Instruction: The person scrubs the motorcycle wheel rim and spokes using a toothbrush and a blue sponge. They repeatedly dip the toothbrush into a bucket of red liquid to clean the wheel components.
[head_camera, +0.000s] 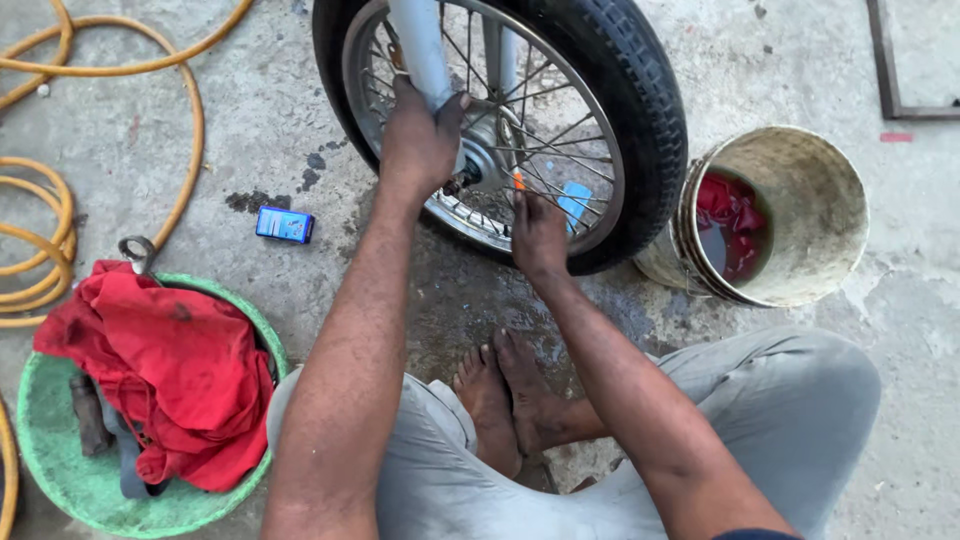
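Grey fork leg (422, 45) clasped by left hand (420, 140), right hand (538, 235) fingers together against spoked wheel (520, 110), bucket (800, 160) nearby

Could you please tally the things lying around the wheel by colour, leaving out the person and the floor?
Red: 2, the cloth in the basin and the cloth in the bucket
Green: 1, the basin
Blue: 1, the small box
Yellow: 1, the hose
Off-white: 1, the bucket
Total: 6

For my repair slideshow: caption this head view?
Left hand grips fork leg; right hand on spoked wheel.
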